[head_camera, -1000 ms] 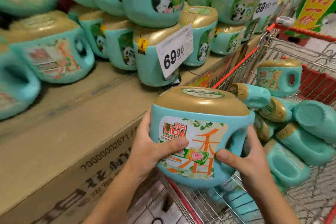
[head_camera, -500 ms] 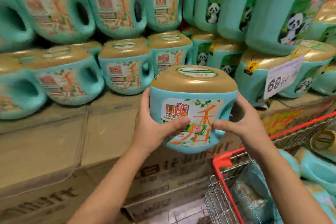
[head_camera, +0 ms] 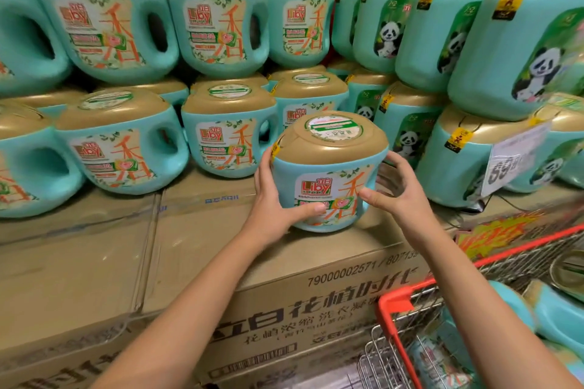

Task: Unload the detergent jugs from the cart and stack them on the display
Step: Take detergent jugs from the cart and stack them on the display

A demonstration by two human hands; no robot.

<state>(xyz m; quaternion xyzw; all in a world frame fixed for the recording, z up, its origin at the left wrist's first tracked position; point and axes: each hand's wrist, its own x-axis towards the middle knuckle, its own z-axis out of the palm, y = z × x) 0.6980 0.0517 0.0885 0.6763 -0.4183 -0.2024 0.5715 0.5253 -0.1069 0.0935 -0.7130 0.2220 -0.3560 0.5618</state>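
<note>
Both the left hand (head_camera: 275, 199) and right hand (head_camera: 398, 191) clasp the upright detergent jug (head_camera: 328, 167) between them.

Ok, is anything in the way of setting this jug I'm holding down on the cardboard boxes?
Nothing visible does. The left hand and right hand hold the jug at the bare carton top, in a gap between a stacked Liby jug and a panda jug.

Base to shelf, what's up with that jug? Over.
Left hand and right hand grip the jug. Upright on the cardboard box. Stacked jugs close behind.
</note>
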